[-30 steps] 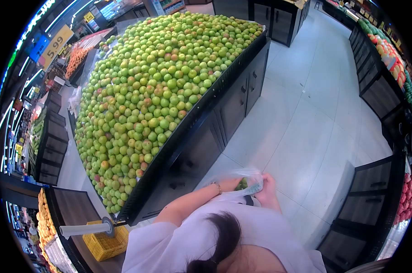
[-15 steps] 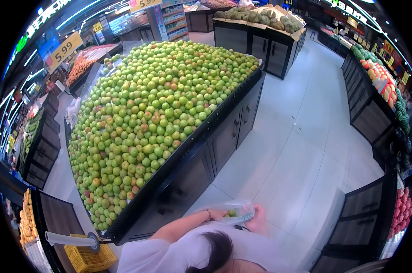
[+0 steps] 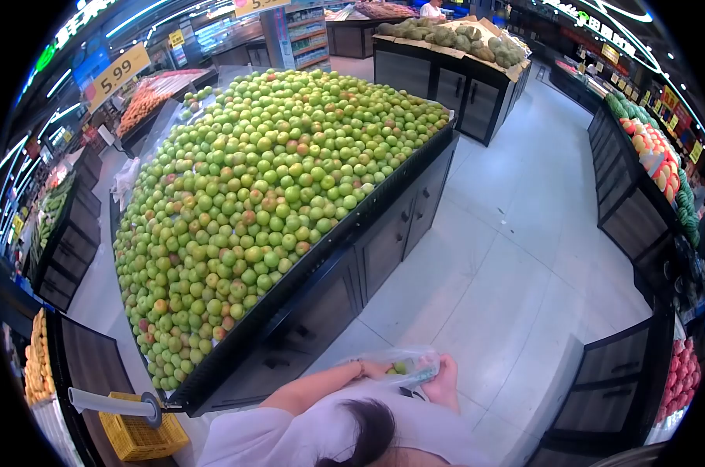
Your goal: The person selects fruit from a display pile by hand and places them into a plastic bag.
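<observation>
Close to my body is a clear plastic bag (image 3: 423,360) with a few green plum-like fruits (image 3: 400,367) showing inside. My right hand (image 3: 444,375) is closed on the bag's right side. My left hand (image 3: 374,369), below a bracelet at the wrist, is at the bag's left side beside the fruit; its fingers are hidden by the plastic and the hand. In front of me, a large heap of the same green fruits (image 3: 243,202), some blushed red, fills a dark display stand (image 3: 368,241). Both hands are apart from the heap, to the right of the stand's near edge.
At lower left is a yellow basket (image 3: 138,436) by a grey post-like handle (image 3: 107,403). Another stand (image 3: 477,101) with brownish-green produce is ahead. Dark cabinets (image 3: 601,381) line the right, with red fruit (image 3: 682,377). A tiled aisle (image 3: 500,257) runs between. Far back is a person (image 3: 432,10).
The view has shifted slightly, and a person now shows at the far back. Both hands stay at the bag, which has moved little.
</observation>
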Tool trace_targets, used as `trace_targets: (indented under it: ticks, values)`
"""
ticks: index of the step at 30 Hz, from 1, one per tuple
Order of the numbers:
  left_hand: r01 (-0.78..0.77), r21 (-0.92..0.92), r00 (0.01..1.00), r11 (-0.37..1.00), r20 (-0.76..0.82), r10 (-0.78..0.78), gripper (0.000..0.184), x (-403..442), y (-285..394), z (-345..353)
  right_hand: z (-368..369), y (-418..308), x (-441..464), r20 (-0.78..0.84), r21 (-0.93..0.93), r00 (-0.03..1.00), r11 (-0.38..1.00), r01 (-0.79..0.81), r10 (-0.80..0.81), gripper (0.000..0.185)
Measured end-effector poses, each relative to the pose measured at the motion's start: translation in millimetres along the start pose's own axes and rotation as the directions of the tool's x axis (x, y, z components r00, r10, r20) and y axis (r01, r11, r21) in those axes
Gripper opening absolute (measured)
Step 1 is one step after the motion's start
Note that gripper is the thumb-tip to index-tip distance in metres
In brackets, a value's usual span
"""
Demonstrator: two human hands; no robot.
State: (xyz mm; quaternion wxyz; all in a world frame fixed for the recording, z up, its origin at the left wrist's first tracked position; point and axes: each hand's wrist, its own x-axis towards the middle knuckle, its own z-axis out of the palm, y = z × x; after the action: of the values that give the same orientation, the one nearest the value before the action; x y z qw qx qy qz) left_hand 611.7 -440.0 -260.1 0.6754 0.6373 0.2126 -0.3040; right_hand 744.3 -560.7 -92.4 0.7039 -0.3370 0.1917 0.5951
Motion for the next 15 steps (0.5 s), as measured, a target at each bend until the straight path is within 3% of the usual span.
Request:
trace_targets:
  ticks: [6, 7, 10, 15]
  values:
    - [-0.097, -0.185, 0.977, 0.978, -0.204, 0.059, 0.053, 12.8, -29.6, 0.6, -18.3, -13.1, 24.7, 0.170, -0.005, 0.984, 0.999, -0.050, 0.050, 0.011]
    - [-0.102, -0.205, 0.977, 0.973, -0.204, 0.059, 0.053, 6.2, -21.3, 3.1, -7.9, -11.9, 20.0, 0.136, -0.019, 0.990, 0.999, -0.028, 0.030, 0.011]
    - [-0.071, -0.212, 0.997, 0.975, 0.014, 0.075, 0.045, -13.4, 14.1, 6.6, 19.7, -6.4, 11.5, 0.048, -0.059, 0.999, 0.998, -0.015, 0.018, 0.012]
    - [-0.096, -0.140, 0.994, 0.986, 0.035, 0.102, 0.044, -9.4, 21.6, 13.6, 26.5, 2.2, 31.4, 0.066, -0.067, 0.985, 0.985, -0.156, 0.161, 0.017]
